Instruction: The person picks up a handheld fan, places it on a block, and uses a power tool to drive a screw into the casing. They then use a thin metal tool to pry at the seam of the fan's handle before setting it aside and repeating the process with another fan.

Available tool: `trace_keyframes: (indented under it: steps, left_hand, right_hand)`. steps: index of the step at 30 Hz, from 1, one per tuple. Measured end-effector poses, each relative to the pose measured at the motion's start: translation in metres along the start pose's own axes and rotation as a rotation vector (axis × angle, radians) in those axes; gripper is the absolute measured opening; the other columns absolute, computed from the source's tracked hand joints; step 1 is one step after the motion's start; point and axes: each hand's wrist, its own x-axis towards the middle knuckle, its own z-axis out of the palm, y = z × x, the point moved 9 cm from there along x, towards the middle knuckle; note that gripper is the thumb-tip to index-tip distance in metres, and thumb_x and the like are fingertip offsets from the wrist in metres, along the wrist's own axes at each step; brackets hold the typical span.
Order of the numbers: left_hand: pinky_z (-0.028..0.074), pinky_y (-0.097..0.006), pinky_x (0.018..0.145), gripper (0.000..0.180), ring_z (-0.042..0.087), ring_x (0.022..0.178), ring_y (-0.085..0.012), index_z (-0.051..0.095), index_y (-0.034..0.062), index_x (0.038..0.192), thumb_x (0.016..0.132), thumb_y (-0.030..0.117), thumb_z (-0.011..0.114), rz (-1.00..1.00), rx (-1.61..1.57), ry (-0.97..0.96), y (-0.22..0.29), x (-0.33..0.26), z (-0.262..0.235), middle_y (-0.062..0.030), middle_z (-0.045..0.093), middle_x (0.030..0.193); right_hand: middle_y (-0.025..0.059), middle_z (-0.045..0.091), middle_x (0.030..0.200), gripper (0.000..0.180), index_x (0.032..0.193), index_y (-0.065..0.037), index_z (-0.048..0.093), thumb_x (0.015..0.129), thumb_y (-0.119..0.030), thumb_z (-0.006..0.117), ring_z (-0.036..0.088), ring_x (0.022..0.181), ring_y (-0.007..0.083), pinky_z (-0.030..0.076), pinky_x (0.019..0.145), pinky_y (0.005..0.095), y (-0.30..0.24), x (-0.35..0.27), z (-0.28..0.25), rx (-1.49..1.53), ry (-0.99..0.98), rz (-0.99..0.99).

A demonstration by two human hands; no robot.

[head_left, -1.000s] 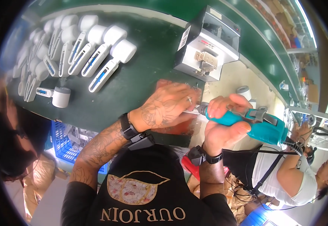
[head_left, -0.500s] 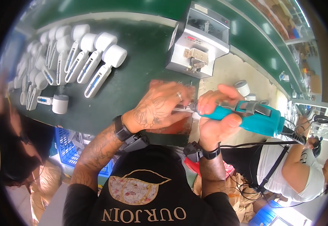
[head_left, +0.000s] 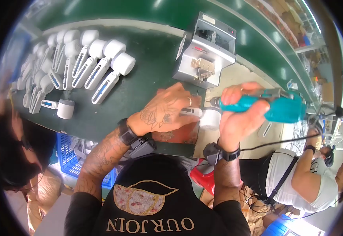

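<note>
Holding the white plastic device with a round head and slim handle (head_left: 210,119) at the right edge of the reddish-brown flat mat (head_left: 175,136), your left hand (head_left: 164,112) curls around the handle; your right hand (head_left: 240,122) wraps the teal cylindrical power screwdriver (head_left: 285,109), its metal nose (head_left: 215,102) near the head, contact unclear. If your left grip loosens, the device could roll; a tilted driver could skid and scratch it.
</note>
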Motion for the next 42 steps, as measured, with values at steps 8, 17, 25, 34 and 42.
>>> trace_keyframes:
  steps: [8, 17, 25, 34, 42]
  left_hand:
    - [0.047, -0.041, 0.09, 0.04, 0.056, 0.1, -0.0266, 0.069, 0.0102, 0.116, 0.082, 0.03, 0.075, 0.079, 0.174, 0.086, -0.001, 0.001, 0.008, -0.0065, 0.06, 0.102]
    - [0.044, -0.042, 0.096, 0.042, 0.055, 0.103, -0.0266, 0.067, 0.0113, 0.12, 0.081, 0.026, 0.074, 0.076, 0.144, 0.034, -0.002, -0.002, 0.015, -0.0056, 0.061, 0.109]
    - [0.044, -0.04, 0.095, 0.043, 0.057, 0.105, -0.0261, 0.067, 0.0099, 0.119, 0.085, 0.035, 0.075, 0.059, 0.165, 0.057, -0.001, -0.002, 0.011, -0.0059, 0.064, 0.112]
    - [0.044, -0.04, 0.089, 0.039, 0.054, 0.1, -0.0267, 0.063, 0.0094, 0.115, 0.086, 0.035, 0.071, 0.106, 0.154, 0.088, -0.003, -0.005, 0.013, -0.0068, 0.059, 0.105]
    - [0.044, -0.041, 0.088, 0.041, 0.053, 0.1, -0.0273, 0.062, 0.008, 0.115, 0.085, 0.034, 0.071, 0.112, 0.204, 0.086, -0.001, -0.002, 0.014, -0.0079, 0.058, 0.105]
  right_hand:
    - [0.007, 0.055, 0.07, 0.046, 0.109, 0.005, 0.057, 0.105, -0.041, 0.05, 0.056, 0.065, 0.0179, 0.047, 0.061, 0.0313, 0.022, 0.051, 0.031, -0.129, -0.045, -0.062]
    - [0.0071, 0.056, 0.071, 0.032, 0.1, 0.001, 0.055, 0.105, -0.031, 0.052, 0.056, 0.064, 0.0176, 0.047, 0.061, 0.0313, 0.053, 0.04, 0.031, -0.021, -0.108, -0.044]
    - [0.008, 0.056, 0.072, 0.055, 0.11, 0.005, 0.055, 0.099, -0.049, 0.059, 0.055, 0.064, 0.0175, 0.046, 0.059, 0.0325, 0.022, 0.004, 0.007, -0.106, -0.107, 0.105]
    - [0.0083, 0.055, 0.071, 0.058, 0.11, 0.006, 0.053, 0.098, -0.05, 0.06, 0.054, 0.062, 0.0183, 0.047, 0.06, 0.0334, 0.024, -0.009, 0.002, -0.114, -0.13, 0.059]
    - [0.0099, 0.054, 0.072, 0.047, 0.097, 0.0, 0.049, 0.101, -0.046, 0.057, 0.054, 0.063, 0.0202, 0.047, 0.06, 0.0347, 0.041, -0.011, -0.003, -0.054, -0.15, 0.097]
